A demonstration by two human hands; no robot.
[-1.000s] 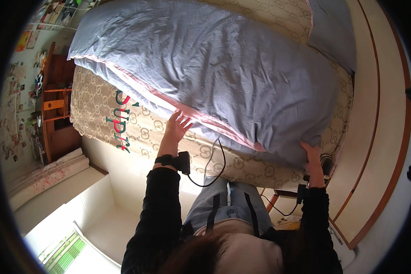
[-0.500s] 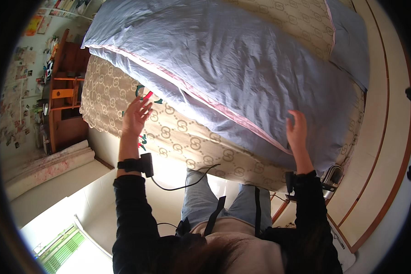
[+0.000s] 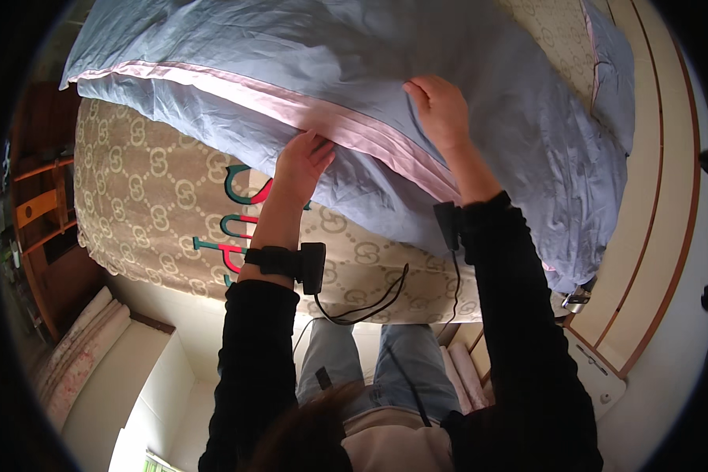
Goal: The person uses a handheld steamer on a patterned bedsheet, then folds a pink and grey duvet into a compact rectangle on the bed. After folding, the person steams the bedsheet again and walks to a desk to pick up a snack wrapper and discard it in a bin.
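Observation:
A blue-grey duvet [image 3: 511, 118] with a pink band [image 3: 370, 141] along its near side lies over a bed. My left hand [image 3: 297, 167] is at the band's near edge, fingers slightly bent and apart, seeming to touch the fabric. Farther in and to the right, my right hand [image 3: 442, 114] is over the duvet's upper face. Its thumb stands away from the bent fingers, whose tips are partly hidden. No gathered cloth shows in either hand. Below the duvet shows a tan patterned sheet [image 3: 157, 204] with green and red lettering.
A strapped device with a black cable [image 3: 362, 315] sits on my left wrist, another on my right. A wooden shelf unit [image 3: 39, 212] stands left, with rolled floral fabric [image 3: 86, 338] near it. A cream cabinet-like edge [image 3: 645, 197] runs along the right. My legs [image 3: 409, 362] are against the bed's near side.
I have leaned closer over the bed. My left hand has moved right and forward from above the sheet to the pink band; my right hand has moved left and farther over the duvet.

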